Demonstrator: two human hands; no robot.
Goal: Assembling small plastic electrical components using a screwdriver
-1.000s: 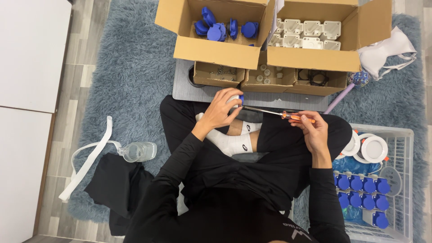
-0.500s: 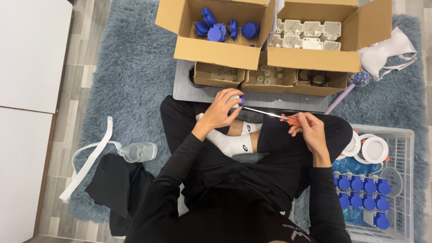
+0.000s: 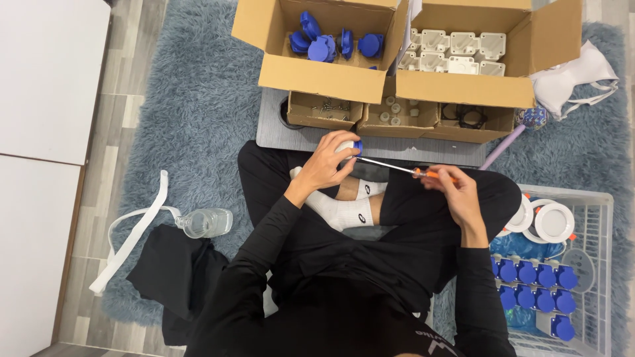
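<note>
Shaggy blue rug underfoot, left hand (image 3: pixel 329 160) clamped round a white-and-blue socket (image 3: pixel 350 147), right hand (image 3: pixel 455 193) gripping the screwdriver (image 3: pixel 403 168) whose tip meets it; finished blue units fill the basket (image 3: pixel 598 264) beside the right hand, loose parts remain in boxes (image 3: pixel 456 86) ahead.

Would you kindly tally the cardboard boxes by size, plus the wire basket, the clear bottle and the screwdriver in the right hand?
Large cardboard boxes: 2
Small cardboard trays: 3
Wire basket: 1
Clear bottle: 1
Screwdriver, held in the right hand: 1
Total: 8
</note>
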